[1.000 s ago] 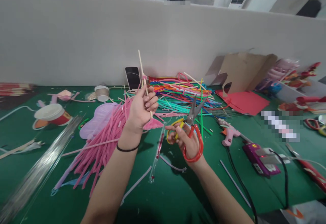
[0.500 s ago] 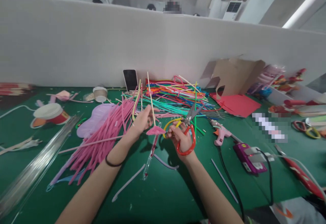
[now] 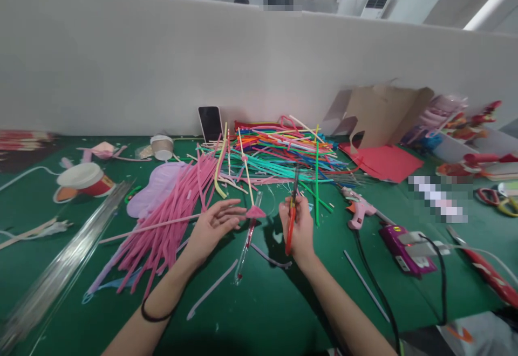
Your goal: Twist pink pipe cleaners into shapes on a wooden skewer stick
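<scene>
1. Taking the pink fan-shaped piece [image 3: 256, 214] as the centre of the clock, its pale stem [image 3: 249, 183] is running up towards 12 o'clock. A second ago the left hand was gripping this stem upright; now the piece is lying low over the table [image 3: 251, 318], apparently set down.
2. Close in at 9 o'clock, the left hand [image 3: 214, 226] is spreading its fingers loosely and holding nothing. Its fingertips are stopping just beside the pink piece; whether they are touching it, I cannot tell. That change is leaving the left hand free, as I judge it.
3. Near 3 o'clock, the right hand [image 3: 301, 232] is curling round the scissors [image 3: 291, 221]. Half a second ago their blades were showing spread; now they are turning edge-on, pointing up, so I cannot tell whether they are parted. Cutting seems to be pausing.
4. Between 6 and 7 o'clock, a clear sleeve [image 3: 244, 253] with something red inside is lying just below the pink piece.
5. Further out, pink stems [image 3: 170, 218] are spreading at 9, a multicoloured heap [image 3: 279, 145] is lying at 1, and a glue gun [image 3: 359, 209] is resting at 3.
</scene>
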Demonstrator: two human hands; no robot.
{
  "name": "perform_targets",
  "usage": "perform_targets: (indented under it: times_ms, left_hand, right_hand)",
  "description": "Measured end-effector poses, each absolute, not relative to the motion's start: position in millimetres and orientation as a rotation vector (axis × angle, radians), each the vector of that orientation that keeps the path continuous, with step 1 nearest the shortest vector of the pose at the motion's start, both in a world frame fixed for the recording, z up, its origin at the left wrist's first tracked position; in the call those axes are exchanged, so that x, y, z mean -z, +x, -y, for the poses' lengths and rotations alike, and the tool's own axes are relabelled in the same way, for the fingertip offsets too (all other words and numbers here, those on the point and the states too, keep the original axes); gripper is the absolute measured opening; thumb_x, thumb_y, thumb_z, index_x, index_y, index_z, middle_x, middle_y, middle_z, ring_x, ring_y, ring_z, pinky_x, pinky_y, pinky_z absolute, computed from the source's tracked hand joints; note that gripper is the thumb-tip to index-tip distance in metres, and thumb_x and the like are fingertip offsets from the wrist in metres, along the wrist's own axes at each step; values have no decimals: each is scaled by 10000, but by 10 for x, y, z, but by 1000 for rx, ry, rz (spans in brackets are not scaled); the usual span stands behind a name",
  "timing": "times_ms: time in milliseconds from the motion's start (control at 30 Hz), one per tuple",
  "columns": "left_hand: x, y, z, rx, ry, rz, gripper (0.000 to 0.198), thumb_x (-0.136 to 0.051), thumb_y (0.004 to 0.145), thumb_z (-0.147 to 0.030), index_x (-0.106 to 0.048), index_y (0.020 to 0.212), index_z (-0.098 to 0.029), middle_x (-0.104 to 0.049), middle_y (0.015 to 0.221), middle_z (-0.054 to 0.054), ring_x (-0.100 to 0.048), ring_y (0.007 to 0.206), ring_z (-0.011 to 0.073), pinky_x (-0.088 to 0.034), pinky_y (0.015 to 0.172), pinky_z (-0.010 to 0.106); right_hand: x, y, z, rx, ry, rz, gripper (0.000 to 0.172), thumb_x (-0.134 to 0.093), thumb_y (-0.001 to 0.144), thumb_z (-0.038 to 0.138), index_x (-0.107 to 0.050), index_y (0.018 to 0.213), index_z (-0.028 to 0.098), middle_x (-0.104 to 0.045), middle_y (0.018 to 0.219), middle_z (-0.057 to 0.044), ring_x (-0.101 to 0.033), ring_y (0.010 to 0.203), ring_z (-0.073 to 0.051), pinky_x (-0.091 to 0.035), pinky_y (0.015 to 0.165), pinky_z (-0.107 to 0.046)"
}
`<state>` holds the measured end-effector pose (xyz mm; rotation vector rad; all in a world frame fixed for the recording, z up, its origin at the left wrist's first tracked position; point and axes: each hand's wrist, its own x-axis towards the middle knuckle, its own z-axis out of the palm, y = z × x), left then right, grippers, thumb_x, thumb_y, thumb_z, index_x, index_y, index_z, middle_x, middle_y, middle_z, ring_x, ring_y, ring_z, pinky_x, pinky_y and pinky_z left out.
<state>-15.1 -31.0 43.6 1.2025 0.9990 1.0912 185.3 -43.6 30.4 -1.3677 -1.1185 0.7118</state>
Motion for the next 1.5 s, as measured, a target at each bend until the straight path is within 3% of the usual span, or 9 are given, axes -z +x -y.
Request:
perform_targets:
  times_ms: [233, 400, 533, 700, 800, 900, 1200, 1367, 1500]
  left_hand:
    - [-252, -46, 365, -1211, 1293, -1199, 398, -755, 719, -306, -535, 1026, -181, -672, 933, 60, -676, 792, 171, -555, 671, 280]
    - [-155, 27, 445, -1102, 1442, -1284, 475, -654, 821, -348, -364, 1180, -235, -673, 880, 15, -660, 708, 153, -514, 590, 257]
    - [-130, 18, 522, -910, 1947, -1479, 241, -540, 904, -382, -544, 1079, -216, -642, 745, -8, -611, 635, 147, -464, 601, 264]
    - [-74, 9, 505, -796, 2172, -1506, 449, -545, 910, -356, -483, 1344, -265, -705, 912, 8, -604, 606, 139, -473, 584, 267]
    - [-69, 26, 463, -895, 2150, -1390, 267, -550, 909, -305, -645, 1153, -252, -720, 1025, 30, -668, 848, 181, -519, 787, 312]
    - [-112, 14, 445, -1112, 1964, -1423, 184, -613, 865, -316, -704, 999, -228, -731, 989, 50, -680, 891, 214, -544, 782, 333]
    - [-243, -120, 459, -1427, 1466, -1185, 606, -725, 758, -244, -481, 1313, -233, -545, 1344, 139, -666, 1050, 248, -573, 853, 372]
    - [-242, -132, 456, -1436, 1440, -1130, 609, -671, 815, -225, -411, 1364, -259, -524, 1336, 141, -662, 1054, 225, -575, 841, 334]
    - [-290, -121, 435, -1575, 1236, -1065, 802, -719, 777, -205, -264, 1424, -336, -572, 1243, 97, -680, 1014, 209, -567, 851, 330]
  right_hand:
    - [-282, 1891, 557, -662, -1464, 1394, 293, -657, 762, 387, -503, 924, 199, -517, 679, 44, -453, 536, -97, -406, 522, -220]
    - [-191, 1936, 479, -773, -1465, 1236, 312, -627, 800, 450, -544, 954, 192, -552, 691, 29, -487, 571, -111, -421, 554, -232]
    - [-199, 1986, 440, -861, -1452, 1121, 335, -600, 819, 504, -545, 925, 191, -562, 711, 17, -488, 573, -114, -413, 545, -236]
    - [-172, 1985, 425, -877, -1419, 1111, 359, -650, 779, 500, -553, 926, 188, -593, 742, 0, -527, 613, -129, -429, 567, -242]
    - [-165, 1980, 428, -870, -1411, 1152, 361, -673, 760, 474, -554, 939, 184, -606, 743, -4, -550, 639, -140, -446, 588, -248]
    - [-227, 1987, 462, -840, -1422, 1239, 318, -640, 788, 447, -548, 943, 186, -600, 735, 2, -541, 625, -131, -448, 585, -242]
    - [-318, 1976, 593, -580, -1513, 1680, 344, -652, 770, 434, -558, 1013, 210, -623, 766, -1, -576, 635, -149, -452, 623, -259]
    - [-236, 2016, 637, -561, -1560, 1788, 365, -645, 778, 412, -567, 1073, 211, -642, 779, 1, -596, 656, -160, -453, 641, -264]
    - [-181, 2048, 694, -470, -1601, 1863, 396, -660, 746, 374, -569, 1090, 200, -661, 812, -16, -619, 705, -182, -457, 661, -278]
